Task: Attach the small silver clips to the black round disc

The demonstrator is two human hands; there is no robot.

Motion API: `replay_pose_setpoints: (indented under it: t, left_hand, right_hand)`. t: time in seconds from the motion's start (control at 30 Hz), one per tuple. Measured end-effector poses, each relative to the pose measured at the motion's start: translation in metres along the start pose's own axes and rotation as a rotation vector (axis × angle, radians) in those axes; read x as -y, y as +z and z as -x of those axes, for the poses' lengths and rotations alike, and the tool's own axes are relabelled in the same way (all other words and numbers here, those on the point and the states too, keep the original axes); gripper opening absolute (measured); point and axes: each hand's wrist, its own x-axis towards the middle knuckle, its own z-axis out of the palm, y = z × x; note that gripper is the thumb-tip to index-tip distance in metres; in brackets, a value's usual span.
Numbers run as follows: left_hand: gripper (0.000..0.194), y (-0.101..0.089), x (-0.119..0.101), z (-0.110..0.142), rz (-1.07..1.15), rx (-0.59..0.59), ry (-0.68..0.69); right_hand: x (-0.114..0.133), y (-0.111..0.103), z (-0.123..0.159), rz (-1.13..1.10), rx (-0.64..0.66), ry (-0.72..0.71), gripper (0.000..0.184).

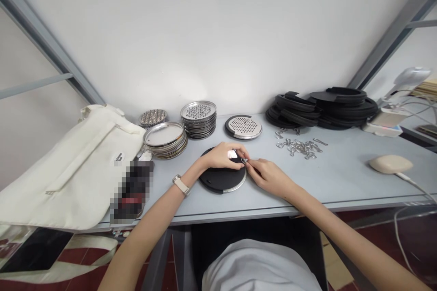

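Left hand (223, 155) and right hand (271, 178) both bare; wristwatch (181, 185) on left wrist, at seven o'clock in the head view; pale cream band, small silver-toned case, dial too small to read; light grey-white garment (259, 267), softly creased, rounded outline, near six o'clock; forearms bare.

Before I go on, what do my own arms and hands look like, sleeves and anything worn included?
The left hand and right hand wear no gloves, and both forearms show no sleeves. The left wrist has a watch with a pale beige strap and a small metallic case. Nothing shows on the right wrist. Rings are too small to tell.
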Motion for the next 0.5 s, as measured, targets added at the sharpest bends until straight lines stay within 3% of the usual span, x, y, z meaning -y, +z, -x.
replay_pose_setpoints:
  t: [0.5]
  left_hand:
    - [0.026, 0.0, -0.0005, 0.0006, 0.009, -0.001, -0.007]
  right_hand:
    - [0.0003, 0.0018, 0.0005, 0.077, -0.003, -0.008, 0.036]
